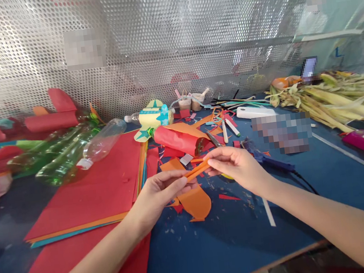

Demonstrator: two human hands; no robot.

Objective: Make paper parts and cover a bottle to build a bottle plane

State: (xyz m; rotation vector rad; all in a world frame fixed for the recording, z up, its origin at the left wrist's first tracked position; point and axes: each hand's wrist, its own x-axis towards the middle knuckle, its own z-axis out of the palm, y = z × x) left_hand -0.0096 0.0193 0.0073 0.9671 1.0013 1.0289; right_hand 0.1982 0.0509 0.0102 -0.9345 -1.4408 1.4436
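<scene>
A narrow folded strip of orange paper (pixel 197 171) is stretched between my two hands above the blue table. Its left end is pinched by my left hand (pixel 163 189), thumb on top. My right hand (pixel 234 165) grips the other end between thumb and fingers. Below the strip lie orange paper cut-outs, one with a rounded end (pixel 198 203). Just beyond my hands rests a bottle wrapped in red paper (pixel 179 140), with orange paper along its top. Scissors (pixel 213 138) lie beside it, partly covered.
Red, orange and blue paper sheets (pixel 89 192) are stacked at left, near clear and green plastic bottles (pixel 68 155). A yellow-wrapped bottle (pixel 155 117) lies behind. To the right are a blue glue gun (pixel 271 160) with its cord, markers (pixel 232 126) and dried husks (pixel 336 99).
</scene>
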